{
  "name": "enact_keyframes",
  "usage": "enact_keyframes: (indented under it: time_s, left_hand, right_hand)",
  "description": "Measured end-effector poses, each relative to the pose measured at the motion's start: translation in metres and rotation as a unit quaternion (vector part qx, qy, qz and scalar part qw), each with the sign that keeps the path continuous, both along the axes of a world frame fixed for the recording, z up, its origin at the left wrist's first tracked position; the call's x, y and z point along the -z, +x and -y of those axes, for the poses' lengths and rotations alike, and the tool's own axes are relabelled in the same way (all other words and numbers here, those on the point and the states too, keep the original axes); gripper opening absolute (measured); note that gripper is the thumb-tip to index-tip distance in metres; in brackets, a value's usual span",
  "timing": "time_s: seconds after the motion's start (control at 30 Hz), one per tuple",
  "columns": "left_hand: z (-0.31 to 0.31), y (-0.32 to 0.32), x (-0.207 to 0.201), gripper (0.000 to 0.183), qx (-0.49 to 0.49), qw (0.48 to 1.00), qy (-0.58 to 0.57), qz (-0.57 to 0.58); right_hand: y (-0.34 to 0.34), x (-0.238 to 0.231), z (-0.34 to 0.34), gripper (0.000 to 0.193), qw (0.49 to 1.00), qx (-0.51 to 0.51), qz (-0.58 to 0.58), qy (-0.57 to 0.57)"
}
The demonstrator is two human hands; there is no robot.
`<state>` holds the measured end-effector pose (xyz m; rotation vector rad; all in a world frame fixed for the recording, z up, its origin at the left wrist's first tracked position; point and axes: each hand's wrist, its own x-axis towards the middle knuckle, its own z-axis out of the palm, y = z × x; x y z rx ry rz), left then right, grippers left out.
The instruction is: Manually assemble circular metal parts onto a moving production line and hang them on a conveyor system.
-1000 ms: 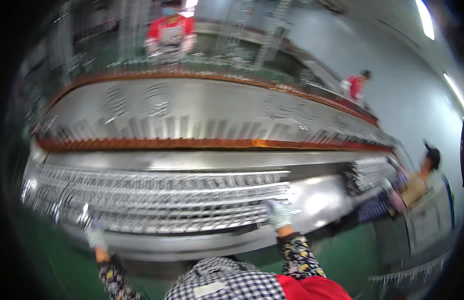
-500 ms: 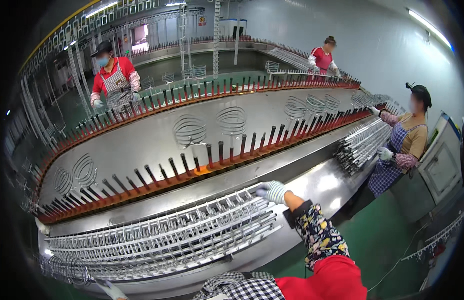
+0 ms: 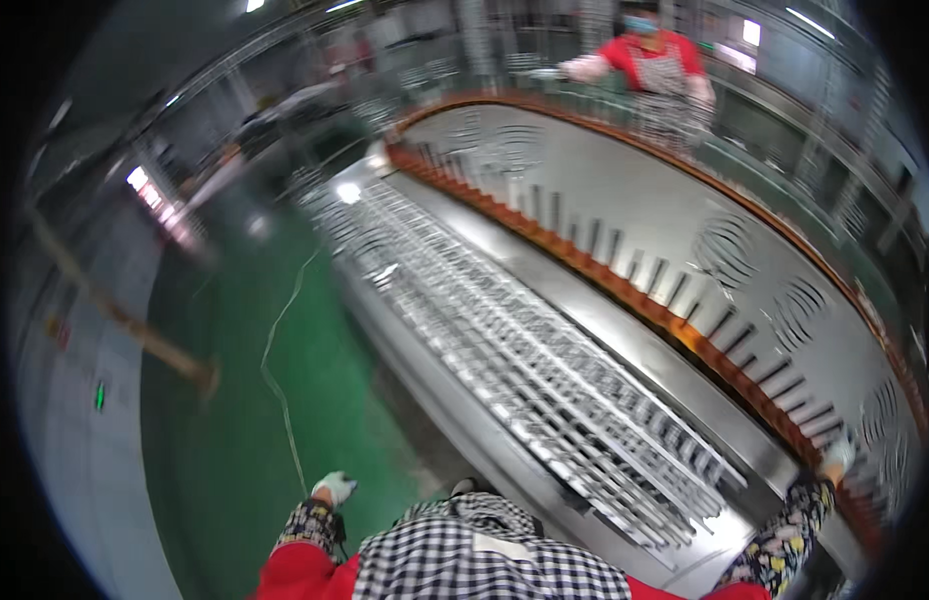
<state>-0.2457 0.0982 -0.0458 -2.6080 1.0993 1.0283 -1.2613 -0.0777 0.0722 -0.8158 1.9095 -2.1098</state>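
Observation:
My left hand [image 3: 335, 487], in a white glove, hangs over the green floor at the lower left, away from the bench. Its fingers look loosely apart and nothing shows in them. On the far right my right hand [image 3: 840, 455], gloved too, reaches to the edge of the conveyor, beside the dark-tipped posts [image 3: 726, 321]. Motion smears its fingers, and I cannot make out whether it holds anything. Long silvery metal racks [image 3: 545, 370] lie side by side on the steel bench [image 3: 425, 375] between my hands. Wire coil-shaped pieces [image 3: 723, 252] stand along the conveyor.
The looped conveyor [image 3: 625, 190] has an orange-red rim. Across it a co-worker [image 3: 665, 75] in red and a checked apron stretches out an arm. A pale cord [image 3: 270, 375] runs over the green floor [image 3: 225, 400]. A whitish wall [image 3: 85, 480] borders the left.
My view has swung left and blurred. My right hand has left the rack ends for the conveyor edge. My left hand, earlier near wire coils at the bench's left end, now hangs over the floor.

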Motion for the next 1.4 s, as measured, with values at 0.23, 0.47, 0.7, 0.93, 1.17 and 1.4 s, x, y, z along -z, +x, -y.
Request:
enact_keyframes:
  time_s: [0.23,0.47,0.7,0.93,1.17,1.4]
  left_hand:
    - [-0.040,0.015,0.033,0.041,-0.089,0.991,0.010,-0.096]
    - [-0.003,0.060,0.090,0.037,0.029,0.985,-0.048,-0.163]
    - [-0.021,0.139,0.090,0.036,-0.011,0.966,-0.139,-0.219]
    - [-0.090,0.208,0.088,0.032,0.037,0.994,-0.053,-0.090]
    - [0.054,0.122,0.028,0.032,0.109,0.914,-0.204,-0.332]
    - [0.213,-0.058,-0.092,0.046,0.268,0.726,-0.532,-0.343]
  right_hand:
    - [0.122,-0.101,0.063,0.039,0.990,-0.029,-0.133,0.041]
    - [0.570,-0.151,0.017,0.020,0.931,-0.341,-0.120,0.057]
    - [0.830,-0.020,0.070,0.023,0.867,-0.450,0.188,0.099]
    - [0.844,0.057,0.104,0.015,0.843,-0.289,-0.333,0.308]
    - [0.857,0.017,0.093,0.029,0.614,-0.372,-0.520,0.463]
    - [0.787,0.013,-0.028,0.042,0.786,-0.502,-0.289,0.214]
